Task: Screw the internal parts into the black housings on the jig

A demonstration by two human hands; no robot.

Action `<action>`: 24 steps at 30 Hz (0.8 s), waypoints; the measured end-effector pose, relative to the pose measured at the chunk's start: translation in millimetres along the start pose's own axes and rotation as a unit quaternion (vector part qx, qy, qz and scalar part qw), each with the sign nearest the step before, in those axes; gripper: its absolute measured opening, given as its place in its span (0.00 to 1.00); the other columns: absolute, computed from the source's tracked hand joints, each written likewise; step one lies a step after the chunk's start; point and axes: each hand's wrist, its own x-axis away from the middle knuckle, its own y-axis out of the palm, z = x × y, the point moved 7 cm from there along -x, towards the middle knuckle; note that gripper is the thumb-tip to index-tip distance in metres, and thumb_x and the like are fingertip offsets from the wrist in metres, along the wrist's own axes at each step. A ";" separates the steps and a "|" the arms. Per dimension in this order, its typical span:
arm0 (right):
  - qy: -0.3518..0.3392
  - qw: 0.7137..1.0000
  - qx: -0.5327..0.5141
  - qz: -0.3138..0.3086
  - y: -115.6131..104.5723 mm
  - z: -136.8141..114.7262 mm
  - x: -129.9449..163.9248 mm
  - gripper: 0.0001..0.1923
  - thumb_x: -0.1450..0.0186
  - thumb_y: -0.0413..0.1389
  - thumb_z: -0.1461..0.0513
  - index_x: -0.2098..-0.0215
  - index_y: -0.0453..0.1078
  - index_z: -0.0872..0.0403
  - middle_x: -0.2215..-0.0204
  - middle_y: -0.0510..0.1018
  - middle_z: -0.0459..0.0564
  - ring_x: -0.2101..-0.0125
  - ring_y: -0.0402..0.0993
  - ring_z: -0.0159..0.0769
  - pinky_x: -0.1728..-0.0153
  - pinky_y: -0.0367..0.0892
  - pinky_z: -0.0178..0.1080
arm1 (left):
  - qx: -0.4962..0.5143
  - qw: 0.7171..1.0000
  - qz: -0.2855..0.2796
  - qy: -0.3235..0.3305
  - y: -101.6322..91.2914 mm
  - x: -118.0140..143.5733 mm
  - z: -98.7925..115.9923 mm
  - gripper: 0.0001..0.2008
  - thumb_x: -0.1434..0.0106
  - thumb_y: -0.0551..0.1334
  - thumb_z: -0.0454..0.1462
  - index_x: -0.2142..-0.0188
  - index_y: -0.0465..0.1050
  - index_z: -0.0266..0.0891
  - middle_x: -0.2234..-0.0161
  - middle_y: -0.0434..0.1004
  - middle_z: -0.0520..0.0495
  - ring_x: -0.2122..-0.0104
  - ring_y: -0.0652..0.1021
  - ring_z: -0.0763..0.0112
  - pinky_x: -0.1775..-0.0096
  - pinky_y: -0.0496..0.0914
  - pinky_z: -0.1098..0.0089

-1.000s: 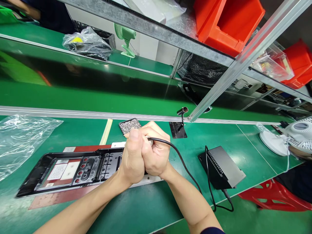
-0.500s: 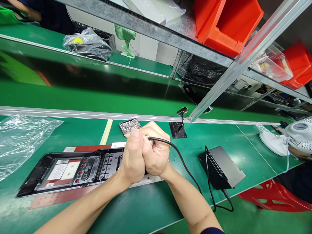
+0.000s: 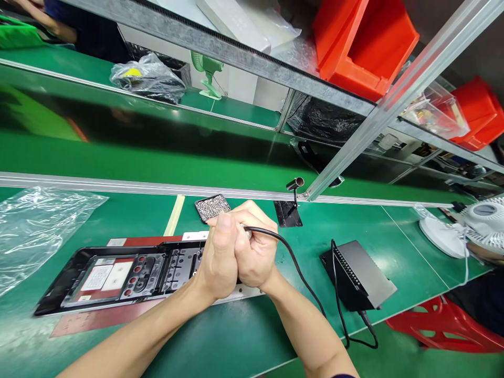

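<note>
My right hand (image 3: 254,252) grips a corded hand tool whose black cable (image 3: 299,273) runs off to the right toward a black control box (image 3: 360,275). My left hand (image 3: 218,257) wraps around the right one, both pressed together over the right end of a long black frame (image 3: 118,275). The frame lies on a red mat (image 3: 98,315) on the green bench. The tool's tip is hidden under my hands. A small tray of tiny screws (image 3: 212,207) sits just behind my knuckles.
A clear plastic bag (image 3: 35,228) lies at the left. A small black stand (image 3: 291,205) sits by the metal rail (image 3: 118,184). A white fan (image 3: 472,226) stands at the right, red bins (image 3: 366,37) on the shelf above, a red stool (image 3: 441,320) below.
My hands hold the same clasped grip over the frame. The view has shifted slightly, so everything sits a little lower and to the right.
</note>
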 end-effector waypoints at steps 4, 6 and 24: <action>0.003 1.000 -0.005 -0.008 -2.8 0.8 0.2 0.16 0.22 0.56 0.57 0.61 0.85 0.51 0.65 0.85 0.50 0.64 0.81 0.36 0.64 0.76 0.40 | 0.037 0.999 0.005 0.017 -0.2 -3.9 7.6 0.41 0.18 0.39 0.58 0.66 0.84 0.40 0.65 0.84 0.39 0.57 0.82 0.53 0.48 0.77 0.52; -0.003 1.000 -0.002 -0.019 -4.2 -0.5 -1.1 0.15 0.21 0.55 0.58 0.57 0.85 0.50 0.62 0.85 0.50 0.61 0.82 0.37 0.60 0.78 0.41 | 0.016 1.000 0.000 0.019 0.4 -3.9 9.6 0.41 0.18 0.40 0.59 0.69 0.82 0.41 0.67 0.83 0.41 0.60 0.82 0.55 0.52 0.77 0.55; 0.140 0.978 -0.152 -0.024 -1.9 -0.3 14.8 0.17 0.17 0.47 0.61 0.63 0.72 0.51 0.76 0.74 0.42 0.80 0.68 0.28 0.79 0.67 0.31 | -0.325 0.897 -0.145 0.262 24.6 138.5 8.8 0.20 0.23 0.62 0.40 0.74 0.66 0.42 0.77 0.71 0.52 0.75 0.70 0.66 0.67 0.67 0.62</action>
